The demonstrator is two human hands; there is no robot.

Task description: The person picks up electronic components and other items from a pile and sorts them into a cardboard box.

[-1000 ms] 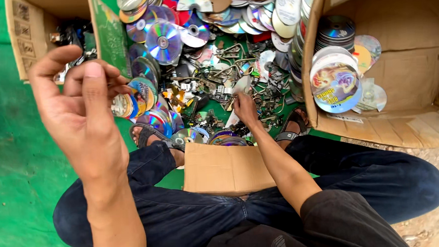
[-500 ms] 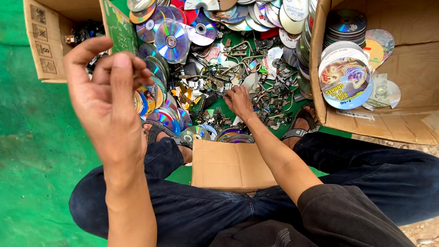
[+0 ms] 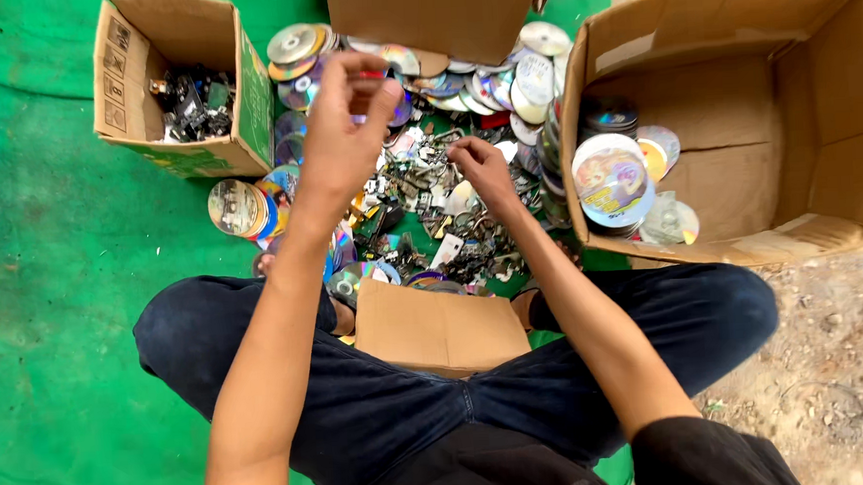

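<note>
Head view: my left hand (image 3: 342,129) is raised over the heap of shiny round discs and broken dark metal-and-plastic scraps (image 3: 419,189), fingers curled together around something small that I cannot make out. My right hand (image 3: 482,166) is down on the heap just beside it, fingertips pinched on a small scrap among the pieces. The heap lies directly under and between both hands, on the green mat (image 3: 40,292). Beyond my left hand, to its outer side, stands the small open cardboard box holding dark parts (image 3: 172,89); a short stack of discs (image 3: 238,208) lies below it. Beyond my right hand is the large open cardboard box (image 3: 740,118) with discs piled at its near wall. A flat brown cardboard piece (image 3: 436,326) rests on my lap, nearer me than both hands.

Compared with half a second ago, my left hand has moved forward and inward over the heap, while my right hand stays on the scraps.
</note>
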